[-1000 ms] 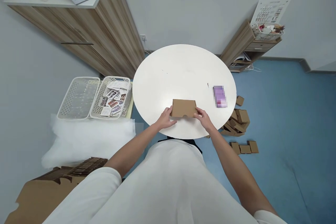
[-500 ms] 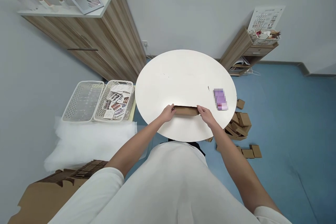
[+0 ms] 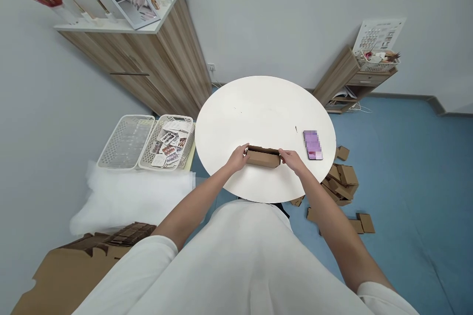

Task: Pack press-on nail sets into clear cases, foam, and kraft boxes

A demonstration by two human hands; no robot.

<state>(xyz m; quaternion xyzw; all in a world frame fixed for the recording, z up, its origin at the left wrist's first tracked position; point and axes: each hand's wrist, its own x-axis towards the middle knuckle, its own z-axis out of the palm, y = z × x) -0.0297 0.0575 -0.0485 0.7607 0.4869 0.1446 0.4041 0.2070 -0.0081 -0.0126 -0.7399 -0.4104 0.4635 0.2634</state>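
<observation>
Between my two hands is a small brown cardboard box point(image 3: 263, 158), at the near side of the round white table point(image 3: 266, 113). Its inside shows as a dark strip along the far edge. My left hand point(image 3: 238, 157) is closed on the box's left end, and my right hand point(image 3: 290, 159) grips the right end. Some fingertips are hidden behind the cardboard. To the right of my right hand lies a phone point(image 3: 313, 145) with a purple, pixelated screen.
Several cardboard boxes point(image 3: 342, 182) are piled on the floor at right. On the left stand two white baskets point(image 3: 148, 157), one holding nail sets, above white wrapping sheets point(image 3: 136, 202). Flat cardboard point(image 3: 74, 275) is stacked at lower left. A wooden cabinet point(image 3: 177, 59) stands behind.
The box has tipped slightly, so more of its near face and dark inside show. Both hands keep their hold on its ends. My view has shifted a little.
</observation>
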